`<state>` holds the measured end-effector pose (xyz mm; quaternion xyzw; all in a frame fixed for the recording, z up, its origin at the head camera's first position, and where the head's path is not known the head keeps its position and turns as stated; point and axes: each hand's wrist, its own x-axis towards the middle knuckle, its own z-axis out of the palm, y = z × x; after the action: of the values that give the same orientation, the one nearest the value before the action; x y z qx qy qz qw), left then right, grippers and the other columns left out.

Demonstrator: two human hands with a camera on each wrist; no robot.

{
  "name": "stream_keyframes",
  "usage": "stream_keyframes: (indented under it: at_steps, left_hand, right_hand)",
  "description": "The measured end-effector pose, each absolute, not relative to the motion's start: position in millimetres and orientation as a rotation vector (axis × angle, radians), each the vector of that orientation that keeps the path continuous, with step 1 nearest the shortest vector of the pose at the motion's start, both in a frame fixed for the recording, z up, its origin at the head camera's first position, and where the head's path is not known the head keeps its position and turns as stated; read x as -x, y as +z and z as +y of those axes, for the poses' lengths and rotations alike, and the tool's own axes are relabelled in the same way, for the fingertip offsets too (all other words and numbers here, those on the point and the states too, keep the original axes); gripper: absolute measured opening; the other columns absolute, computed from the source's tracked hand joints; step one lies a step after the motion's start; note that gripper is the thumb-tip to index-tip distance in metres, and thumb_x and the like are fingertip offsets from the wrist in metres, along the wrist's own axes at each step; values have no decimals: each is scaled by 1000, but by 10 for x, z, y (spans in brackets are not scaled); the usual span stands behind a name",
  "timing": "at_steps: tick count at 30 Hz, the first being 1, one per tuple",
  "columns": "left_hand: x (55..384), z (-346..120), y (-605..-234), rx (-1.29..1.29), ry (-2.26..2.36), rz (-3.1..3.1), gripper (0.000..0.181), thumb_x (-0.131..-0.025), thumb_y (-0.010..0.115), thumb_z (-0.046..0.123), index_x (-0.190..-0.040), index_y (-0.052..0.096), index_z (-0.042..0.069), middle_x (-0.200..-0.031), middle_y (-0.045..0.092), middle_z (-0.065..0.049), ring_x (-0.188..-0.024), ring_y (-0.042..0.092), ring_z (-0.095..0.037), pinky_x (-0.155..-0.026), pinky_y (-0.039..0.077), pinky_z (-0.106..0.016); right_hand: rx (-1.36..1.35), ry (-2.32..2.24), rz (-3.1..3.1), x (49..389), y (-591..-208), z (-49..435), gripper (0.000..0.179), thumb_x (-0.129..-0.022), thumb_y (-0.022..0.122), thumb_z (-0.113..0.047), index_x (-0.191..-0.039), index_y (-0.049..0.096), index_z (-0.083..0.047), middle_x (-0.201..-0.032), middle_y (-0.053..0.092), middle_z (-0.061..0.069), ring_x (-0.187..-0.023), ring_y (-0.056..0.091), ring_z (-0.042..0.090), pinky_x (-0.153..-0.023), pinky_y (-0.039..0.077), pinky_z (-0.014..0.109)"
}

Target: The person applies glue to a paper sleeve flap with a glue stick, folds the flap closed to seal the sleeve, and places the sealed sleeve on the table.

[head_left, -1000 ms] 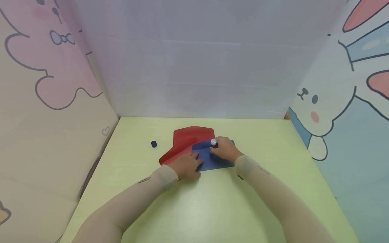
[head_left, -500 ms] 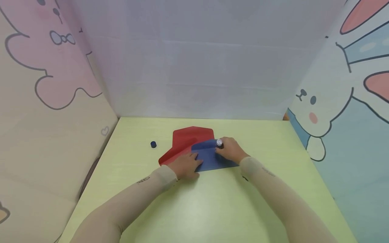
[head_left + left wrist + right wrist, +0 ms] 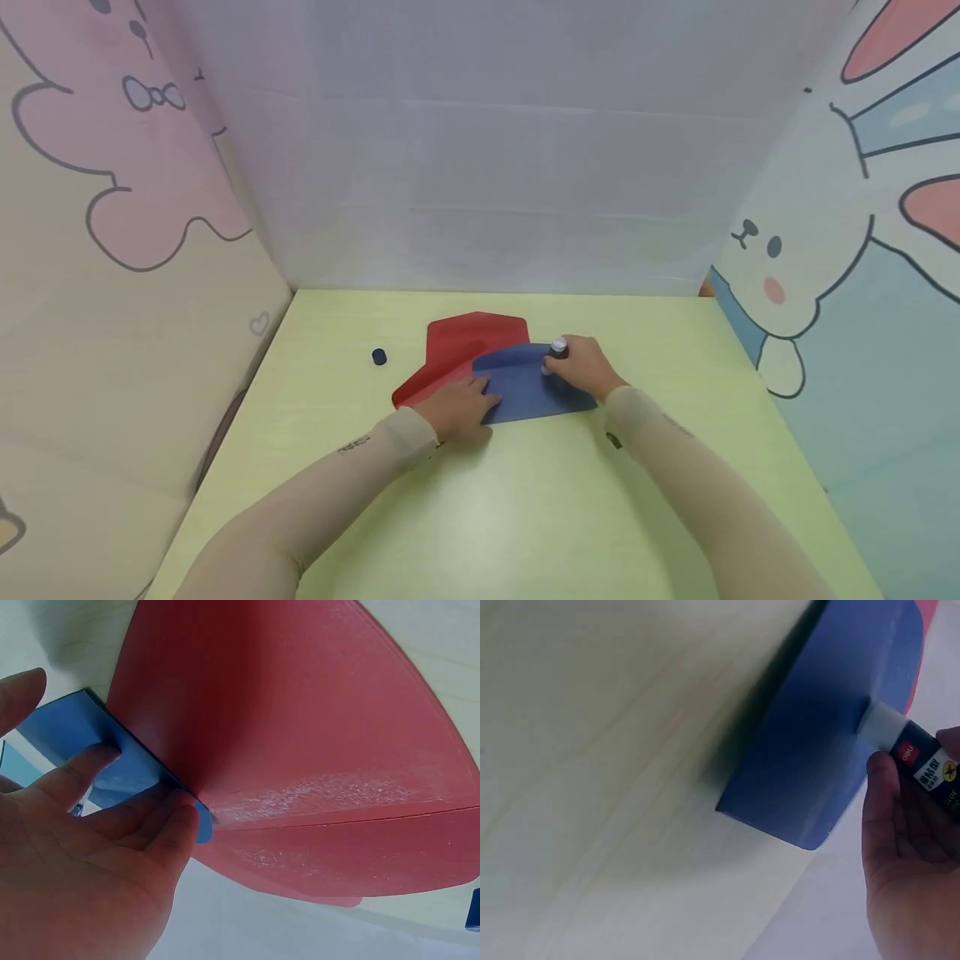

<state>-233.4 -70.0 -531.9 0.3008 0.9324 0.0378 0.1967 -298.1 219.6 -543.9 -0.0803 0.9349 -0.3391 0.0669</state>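
My left hand [image 3: 454, 408] lies with spread fingers on the left part of a blue folded paper piece [image 3: 519, 393]. Under and behind it is a red paper piece [image 3: 474, 333], creased, with whitish smears along its crease in the left wrist view. My right hand [image 3: 587, 365] grips a dark glue stick [image 3: 924, 756] near the right end of the blue piece. In the right wrist view the stick's white end meets the blue paper along its crease. Off to the left, a small dark blue cap [image 3: 379, 357] rests on the table.
The pale yellow table [image 3: 480, 517] has a whitish wall sheet [image 3: 480, 167] at its back. Side sheets with a pink cartoon figure [image 3: 157, 183] and a rabbit drawing [image 3: 795, 258] flank it.
My right hand has slid the glue stick to the right along the blue paper and tilted it. The left hand holds its place.
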Motion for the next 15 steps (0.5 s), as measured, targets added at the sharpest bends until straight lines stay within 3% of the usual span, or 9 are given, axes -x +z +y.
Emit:
stream_keyframes:
  at_steps: [8,15]
  left_hand:
    - [2347,-706,-5301,-826,122,2596,80,-107,78,45,-179,53,21,-191,42,-18,-179,40,-43,-140,47,-62]
    - [2360,-715,-5323,-820,113,2590,78,-108,77,46,-179,54,23,-191,42,-17,-179,41,-42,-140,47,-62]
  right_hand:
    - [235,-1146,2834,2993,-5344,2102,23,-107,78,-25,-117,84,-4,-115,87,16,-99,74,26,-93,62,42]
    - [369,-996,2802,2988,-5393,1816,22,-109,82,-25,-112,79,-3,-104,80,13,-89,66,23,-83,56,36]
